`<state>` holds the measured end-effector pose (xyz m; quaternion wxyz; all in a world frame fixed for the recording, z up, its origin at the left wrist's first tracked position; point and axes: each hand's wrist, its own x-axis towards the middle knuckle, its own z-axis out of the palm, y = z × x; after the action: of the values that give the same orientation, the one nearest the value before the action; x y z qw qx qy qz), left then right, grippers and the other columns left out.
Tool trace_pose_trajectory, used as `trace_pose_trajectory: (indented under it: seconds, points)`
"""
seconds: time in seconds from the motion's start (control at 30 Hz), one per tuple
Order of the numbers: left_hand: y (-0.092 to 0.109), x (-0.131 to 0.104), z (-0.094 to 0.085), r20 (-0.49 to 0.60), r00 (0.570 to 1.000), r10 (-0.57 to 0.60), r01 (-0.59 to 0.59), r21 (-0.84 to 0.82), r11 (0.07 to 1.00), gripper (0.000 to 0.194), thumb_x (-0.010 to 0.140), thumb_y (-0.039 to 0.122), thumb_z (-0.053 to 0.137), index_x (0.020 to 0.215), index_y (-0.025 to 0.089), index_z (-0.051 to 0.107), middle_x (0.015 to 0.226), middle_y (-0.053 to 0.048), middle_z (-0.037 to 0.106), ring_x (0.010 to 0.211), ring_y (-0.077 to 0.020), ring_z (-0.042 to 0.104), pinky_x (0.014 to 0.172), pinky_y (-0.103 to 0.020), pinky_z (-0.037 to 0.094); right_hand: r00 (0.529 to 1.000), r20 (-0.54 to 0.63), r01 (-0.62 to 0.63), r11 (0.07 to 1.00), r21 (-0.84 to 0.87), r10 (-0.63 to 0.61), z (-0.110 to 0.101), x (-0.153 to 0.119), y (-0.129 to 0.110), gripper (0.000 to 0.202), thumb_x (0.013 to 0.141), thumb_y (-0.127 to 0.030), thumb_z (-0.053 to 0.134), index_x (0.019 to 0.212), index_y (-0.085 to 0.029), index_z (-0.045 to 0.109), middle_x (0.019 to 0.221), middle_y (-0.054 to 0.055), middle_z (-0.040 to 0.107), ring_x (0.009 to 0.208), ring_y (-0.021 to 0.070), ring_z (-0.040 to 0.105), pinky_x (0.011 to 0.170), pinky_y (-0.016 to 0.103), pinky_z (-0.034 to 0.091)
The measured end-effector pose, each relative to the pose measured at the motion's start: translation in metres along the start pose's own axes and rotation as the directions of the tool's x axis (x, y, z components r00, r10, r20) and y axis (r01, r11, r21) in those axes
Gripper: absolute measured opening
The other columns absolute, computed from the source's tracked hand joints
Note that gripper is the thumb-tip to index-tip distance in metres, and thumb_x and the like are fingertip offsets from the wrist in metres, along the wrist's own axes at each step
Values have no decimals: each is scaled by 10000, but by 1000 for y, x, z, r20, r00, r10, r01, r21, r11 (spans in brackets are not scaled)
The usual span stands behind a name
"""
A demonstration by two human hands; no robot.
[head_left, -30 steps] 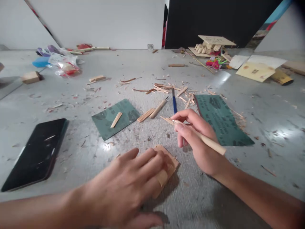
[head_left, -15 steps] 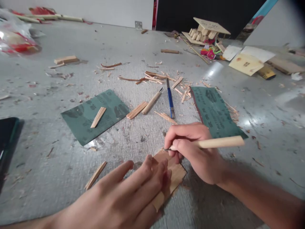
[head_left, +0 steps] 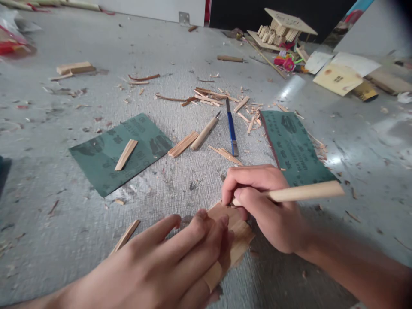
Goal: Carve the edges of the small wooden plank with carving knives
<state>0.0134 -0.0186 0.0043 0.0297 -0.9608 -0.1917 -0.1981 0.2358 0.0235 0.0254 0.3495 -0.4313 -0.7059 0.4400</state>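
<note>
A thin, flat piece of wood (head_left: pixel 240 234) with angled edges lies on the grey surface, partly hidden under my fingers. My left hand (head_left: pixel 167 262) holds it down, fingers bent and pressing on its left part. Pinched like a pen in my right hand (head_left: pixel 265 210) is a carving tool with a pale round wooden handle (head_left: pixel 309 192). Its tip meets the far edge of the wood and is hidden behind my fingers. Farther off lie a similar wooden-handled carving tool (head_left: pixel 206 132) and a blue craft knife (head_left: pixel 231 128).
Green sandpaper sheets lie left (head_left: pixel 96 163) and right (head_left: pixel 289 146), a wood strip (head_left: pixel 126 155) on the left one. Wood shavings (head_left: pixel 209 96) are scattered beyond the tools. A small stick-built model (head_left: pixel 277 34) stands at the back right, near a yellow card (head_left: pixel 337 79).
The view has shifted slightly, so the dark object at the left edge shows less. The carving tool's handle reaches a little farther right. Both hands keep their grip.
</note>
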Motion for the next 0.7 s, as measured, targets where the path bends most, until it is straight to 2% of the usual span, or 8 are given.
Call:
trace_pose_trajectory:
  seconds: [0.07, 0.2, 0.27, 0.33, 0.4, 0.5, 0.7]
  points:
    - [1, -2, 0, 3, 1000, -14, 14, -7, 1000, 322, 1036, 350, 516, 1276, 172, 638, 1320, -16, 660, 1230, -259, 542, 840, -438, 464, 1000, -16, -21, 1000, 15, 21, 1, -1, 2, 248, 896, -170, 443, 717, -171, 616, 602, -26, 540, 548, 90, 484, 534, 253, 367]
    - [1, -4, 0, -3, 1000, -23, 23, -22, 999, 324, 1045, 325, 495, 1307, 184, 623, 1316, -5, 659, 1251, -257, 525, 845, -449, 456, 997, -53, -58, 994, 95, 63, 1, -1, 4, 444, 1034, -398, 331, 781, -178, 623, 639, -5, 576, 563, 104, 517, 532, 259, 399]
    - [0, -4, 1, -6, 1000, -28, 28, -17, 999, 311, 1038, 318, 509, 1289, 184, 635, 1329, -5, 652, 1260, -259, 520, 840, -449, 458, 996, -52, -64, 997, 50, 67, -1, 0, 3, 384, 1022, -349, 394, 763, -181, 621, 611, -16, 566, 552, 100, 519, 522, 252, 397]
    - [-1, -2, 1, -12, 1000, -26, 26, -17, 1000, 317, 1030, 323, 523, 1288, 178, 636, 1350, -12, 641, 1243, -258, 531, 820, -445, 464, 998, -43, -48, 998, -34, 47, -3, 0, 2, 265, 957, -211, 473, 744, -183, 628, 604, -29, 570, 538, 91, 513, 509, 246, 385]
    - [-1, -1, 1, -19, 999, -32, 31, -15, 999, 330, 1023, 334, 536, 1291, 173, 638, 1341, -16, 648, 1211, -253, 549, 799, -439, 473, 999, -31, -11, 996, -86, 8, -4, 0, 1, 235, 898, -134, 481, 727, -185, 633, 589, -38, 565, 524, 87, 503, 500, 245, 377]
    - [0, 0, 0, -25, 998, -60, 59, -14, 998, 342, 1010, 367, 560, 1289, 190, 647, 1286, 1, 676, 1178, -240, 562, 781, -429, 487, 999, -19, 37, 994, -99, -39, -5, -1, 0, 264, 886, -124, 462, 682, -180, 619, 549, -41, 529, 506, 84, 485, 488, 241, 371]
    - [-3, 0, -1, -16, 998, -54, 54, -17, 998, 369, 1013, 380, 549, 1318, 192, 640, 1306, -5, 673, 1178, -243, 563, 757, -419, 488, 998, 3, 66, 988, -138, -67, 0, 1, 0, 289, 892, -123, 457, 644, -174, 595, 518, -44, 488, 491, 79, 454, 486, 241, 350]
